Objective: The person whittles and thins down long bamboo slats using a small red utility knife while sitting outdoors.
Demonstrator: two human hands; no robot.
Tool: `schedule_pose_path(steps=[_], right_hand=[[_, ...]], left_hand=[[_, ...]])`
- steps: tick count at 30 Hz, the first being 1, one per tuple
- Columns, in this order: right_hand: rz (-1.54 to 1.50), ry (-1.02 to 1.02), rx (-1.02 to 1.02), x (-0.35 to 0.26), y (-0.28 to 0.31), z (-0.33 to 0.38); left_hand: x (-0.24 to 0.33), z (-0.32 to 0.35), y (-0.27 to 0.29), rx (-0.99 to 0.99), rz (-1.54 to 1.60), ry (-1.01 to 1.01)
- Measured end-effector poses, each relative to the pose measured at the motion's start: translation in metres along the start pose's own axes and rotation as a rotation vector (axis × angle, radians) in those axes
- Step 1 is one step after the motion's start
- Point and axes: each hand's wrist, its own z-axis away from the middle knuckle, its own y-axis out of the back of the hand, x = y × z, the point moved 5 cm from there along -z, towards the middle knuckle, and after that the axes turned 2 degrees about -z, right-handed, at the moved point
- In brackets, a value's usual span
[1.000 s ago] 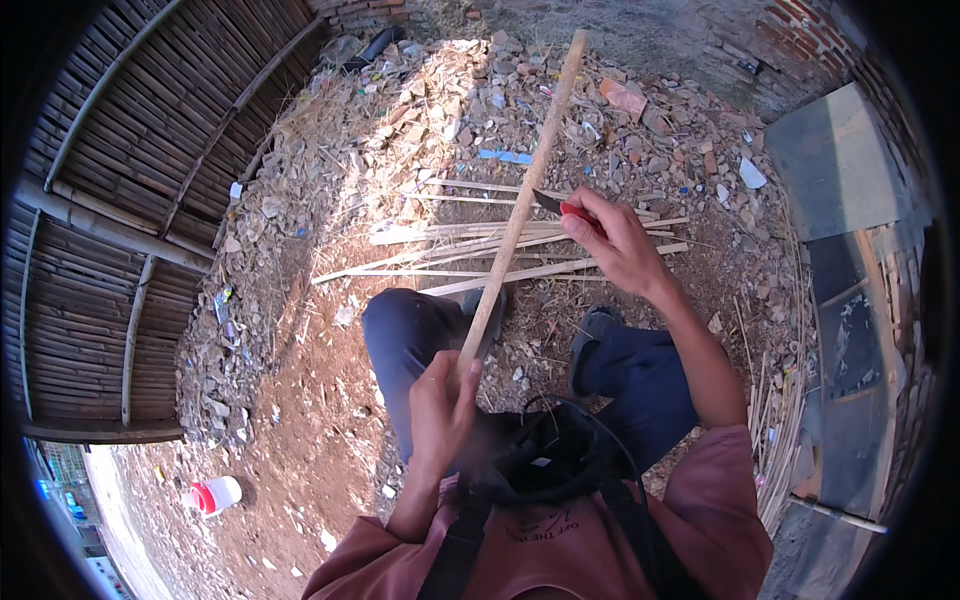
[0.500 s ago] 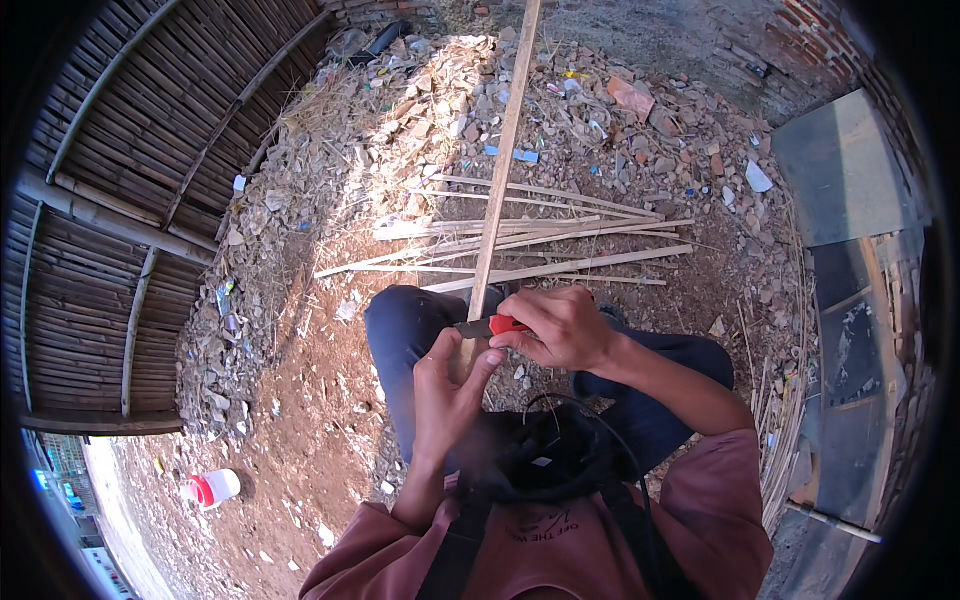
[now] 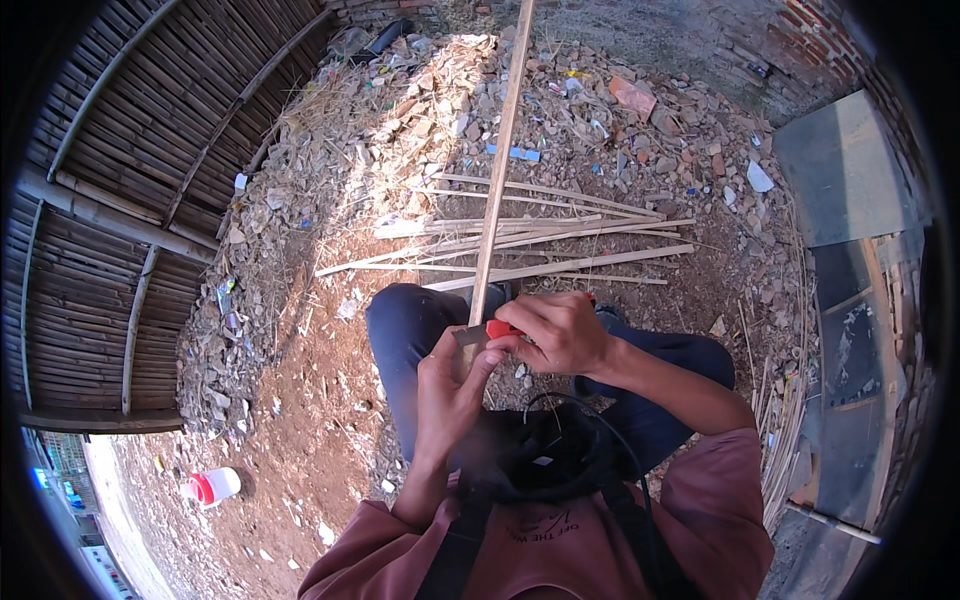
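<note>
A long, narrow bamboo strip (image 3: 498, 180) runs from the top of the view down to my hands between my knees. My left hand (image 3: 446, 395) is closed around its near end, thumb and fingers on either side. My right hand (image 3: 562, 335) grips a knife (image 3: 500, 329) by its red handle. The short, wide blade lies across the strip just at my left fingertips, its flat side showing. Part of the strip's near end is hidden by the blade and my fingers.
Several loose bamboo strips (image 3: 590, 263) lie crossed on the ground beyond my knees. Rubble (image 3: 440, 130) covers the ground up to a brick wall. A slatted bamboo wall (image 3: 110, 230) stands at left, a red-and-white jug (image 3: 215, 487) at lower left, dark boards (image 3: 850, 330) at right.
The knife blade has tilted so that more of its flat shows, and my right hand has dropped slightly. The strip's far end has shifted a little to the left.
</note>
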Motion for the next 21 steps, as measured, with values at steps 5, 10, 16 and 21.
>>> schedule_pose_path(steps=[5, 10, 16, 21], right_hand=[[0.011, -0.003, 0.013, -0.002, 0.002, -0.001], [0.027, -0.013, 0.021, -0.002, 0.002, -0.002], [0.068, -0.046, 0.028, -0.002, 0.003, -0.001], [0.079, -0.056, 0.028, -0.004, 0.006, -0.003]], left_hand=[[0.0, 0.001, -0.003, 0.022, 0.005, -0.001], [0.003, 0.001, -0.005, 0.073, -0.059, -0.036], [0.013, 0.001, -0.004, 0.117, -0.198, -0.046], [0.023, 0.001, -0.005, 0.138, -0.302, -0.059]])
